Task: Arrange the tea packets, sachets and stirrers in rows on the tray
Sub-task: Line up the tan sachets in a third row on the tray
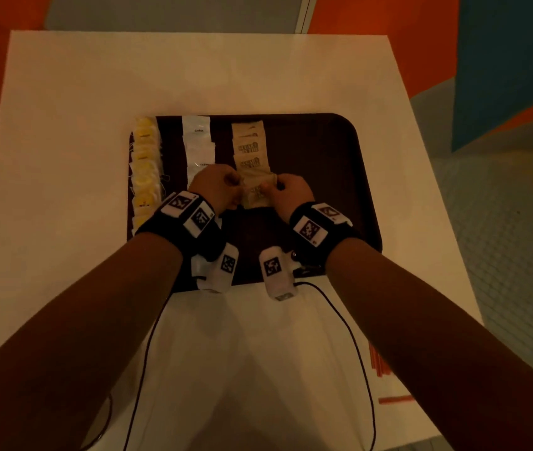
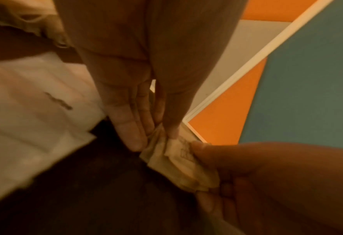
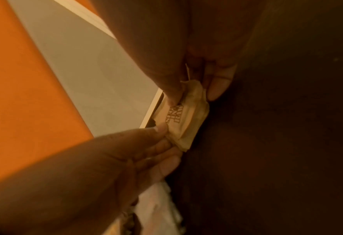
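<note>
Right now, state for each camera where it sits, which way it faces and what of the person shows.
Head: looks down from above at the tray; both forearms, left hand, right hand.
Left wrist: looks along the left hand's fingers at the brown sachets.
Right wrist: looks along the right hand's fingers.
Shared: all three show both hands pinching the sachets.
</note>
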Tool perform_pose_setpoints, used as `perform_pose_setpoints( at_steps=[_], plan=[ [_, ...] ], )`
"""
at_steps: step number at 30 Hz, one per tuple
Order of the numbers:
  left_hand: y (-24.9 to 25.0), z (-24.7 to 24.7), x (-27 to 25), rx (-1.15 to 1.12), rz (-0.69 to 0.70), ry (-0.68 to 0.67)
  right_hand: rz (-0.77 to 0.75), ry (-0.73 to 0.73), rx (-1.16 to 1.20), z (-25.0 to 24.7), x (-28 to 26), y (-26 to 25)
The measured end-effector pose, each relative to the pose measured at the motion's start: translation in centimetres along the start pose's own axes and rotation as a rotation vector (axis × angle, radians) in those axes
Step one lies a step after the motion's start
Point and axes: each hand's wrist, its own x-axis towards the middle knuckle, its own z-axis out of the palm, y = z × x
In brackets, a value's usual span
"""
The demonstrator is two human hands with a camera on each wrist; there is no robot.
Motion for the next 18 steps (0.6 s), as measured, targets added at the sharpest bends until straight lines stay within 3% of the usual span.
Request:
perform_pose_setpoints(
  at_steps=[5,18],
  plan=[
    [0.2,0.6,-0.8,0.086,0.025,0.015,-0.051,0.115,-0.022,0.3,-0.2,1.2],
    [-1.3,1.9,-4.5,0.091,0.086,0.023,-0.023,0.072,-0.053,0.4,-3.0,3.9]
  ],
)
